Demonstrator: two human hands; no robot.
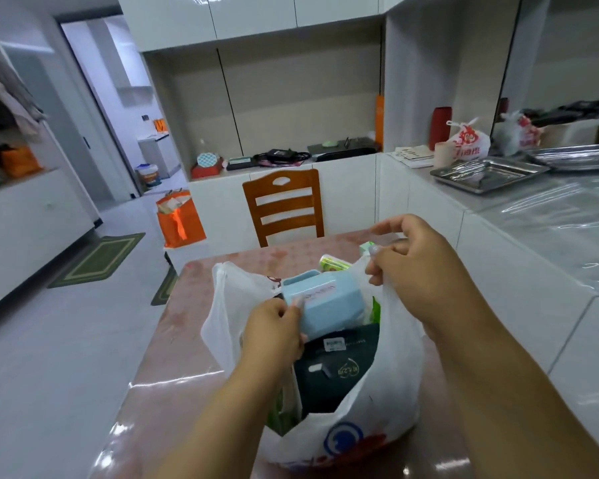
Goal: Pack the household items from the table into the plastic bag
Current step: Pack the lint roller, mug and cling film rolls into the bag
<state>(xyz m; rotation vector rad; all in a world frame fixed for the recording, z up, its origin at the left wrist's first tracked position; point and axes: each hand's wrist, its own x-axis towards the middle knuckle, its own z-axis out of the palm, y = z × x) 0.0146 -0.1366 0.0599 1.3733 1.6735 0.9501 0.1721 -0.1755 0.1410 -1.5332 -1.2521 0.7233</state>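
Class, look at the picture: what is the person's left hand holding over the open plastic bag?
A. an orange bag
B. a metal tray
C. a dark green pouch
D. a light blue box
D: the left hand grips the light blue box at the mouth of the white plastic bag.

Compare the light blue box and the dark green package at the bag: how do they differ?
The light blue box is pale, rigid and tilted at the bag's mouth, held by the left hand. The dark green package is dark, carries labels, lies deeper inside, and no hand touches it. Both sit within the white plastic bag, whose rim the right hand holds.
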